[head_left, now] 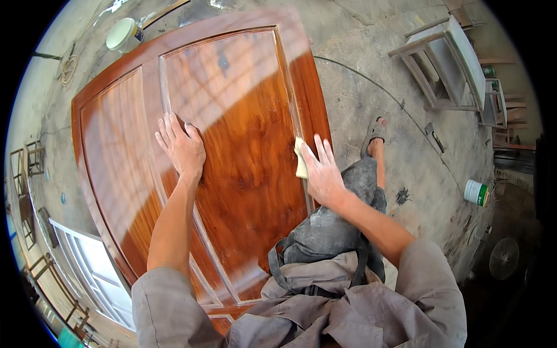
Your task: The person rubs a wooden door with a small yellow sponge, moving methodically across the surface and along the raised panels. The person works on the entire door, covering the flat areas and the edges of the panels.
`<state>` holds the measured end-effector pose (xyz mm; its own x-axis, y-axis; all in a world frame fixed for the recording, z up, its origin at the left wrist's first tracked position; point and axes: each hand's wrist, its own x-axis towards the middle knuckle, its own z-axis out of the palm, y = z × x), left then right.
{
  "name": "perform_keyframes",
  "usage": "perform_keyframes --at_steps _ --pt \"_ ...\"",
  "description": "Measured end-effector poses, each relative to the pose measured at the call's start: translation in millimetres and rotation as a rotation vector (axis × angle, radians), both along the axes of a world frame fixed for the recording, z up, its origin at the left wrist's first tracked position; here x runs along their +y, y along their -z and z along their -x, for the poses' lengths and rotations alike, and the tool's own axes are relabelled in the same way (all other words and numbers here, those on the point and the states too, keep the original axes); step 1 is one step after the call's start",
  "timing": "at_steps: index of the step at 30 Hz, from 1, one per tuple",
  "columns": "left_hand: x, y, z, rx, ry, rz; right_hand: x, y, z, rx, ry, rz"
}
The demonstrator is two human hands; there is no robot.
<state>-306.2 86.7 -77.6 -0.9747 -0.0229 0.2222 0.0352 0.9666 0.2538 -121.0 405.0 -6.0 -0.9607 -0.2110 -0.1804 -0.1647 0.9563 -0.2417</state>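
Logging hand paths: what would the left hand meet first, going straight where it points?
Past the wooden door beneath it, the left hand would probably meet the white bucket first; depth is unclear.

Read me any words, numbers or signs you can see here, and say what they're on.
Nothing readable.
Green-and-white can, right: label print too small to read.
White bucket, upper left: dark label too blurred to read.
Wooden panel and pale yellow pad: no lettering visible.

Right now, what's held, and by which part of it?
A pale yellow pad, held at its right side by the fingers of the right hand. The left hand holds nothing, lying on the wooden door.
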Motion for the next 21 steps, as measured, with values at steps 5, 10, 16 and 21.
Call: perform_keyframes --at_steps 5,10,16,21 --pt "4 -4 -2 0.002 -0.006 0.011 8 5 70 0.137 0.042 -0.032" --pt "8 -5 0 -0.014 0.010 -0.004 20 23 142 0.158 0.089 0.038" --pt "0 -11 -5 -0.020 -0.004 0.028 17 20 149 0.182 0.034 -0.065" --pt "14 -12 -3 -0.053 0.011 -0.019 46 38 268 0.340 0.032 -0.269"
